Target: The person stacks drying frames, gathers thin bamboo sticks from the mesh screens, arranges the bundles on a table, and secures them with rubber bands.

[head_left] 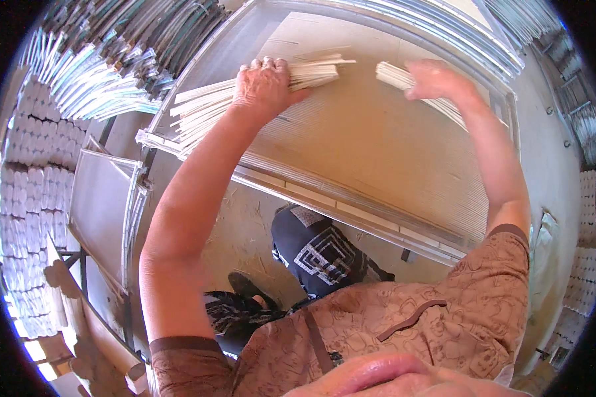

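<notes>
My left hand [265, 85] is closed over a loose bundle of thin pale sticks [205, 114] above the left part of a framed mesh screen [351, 132]. The sticks fan out toward the left edge of the frame, and their other ends show past my thumb. At the far right of the screen, my right hand [437, 81] is wrapped round a second, tighter bundle of pale sticks [394, 76]. Its cut ends point left and the rest runs under my wrist. Between the two bundles is a gap.
More mesh frames [109, 205] lean at the left, beside tall stacks of pale bundles [40, 192]. Upper left, many long rods [132, 46] lie piled. Rough logs [79, 331] stand lower left. Stick scraps litter the floor [245, 225] below the screen.
</notes>
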